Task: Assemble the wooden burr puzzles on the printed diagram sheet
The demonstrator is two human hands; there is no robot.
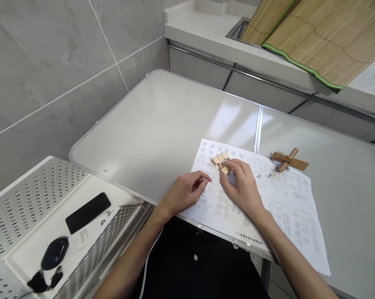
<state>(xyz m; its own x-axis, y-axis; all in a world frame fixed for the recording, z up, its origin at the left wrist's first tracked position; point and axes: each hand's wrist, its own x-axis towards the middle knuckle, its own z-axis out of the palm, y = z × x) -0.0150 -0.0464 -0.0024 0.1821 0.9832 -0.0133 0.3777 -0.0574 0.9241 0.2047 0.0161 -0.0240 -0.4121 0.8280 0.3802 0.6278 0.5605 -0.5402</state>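
Note:
A printed instruction sheet (287, 199) lies on the grey table (162, 124). My right hand (240, 185) rests on the sheet, its fingers closed round a small cluster of pale wooden blocks (221, 161) that sticks out past the fingertips. My left hand (187, 192) lies just left of it on the sheet's edge, fingers curled with thumb and forefinger together; nothing shows in them. A crossed pair of wooden sticks (289, 160) lies apart at the sheet's far right corner.
A white perforated tray (28, 195) at the lower left holds a black phone (87, 211) and a dark mouse-like object (54, 253). A bamboo mat (324, 37) lies over the counter behind. A seam (257, 128) splits the table.

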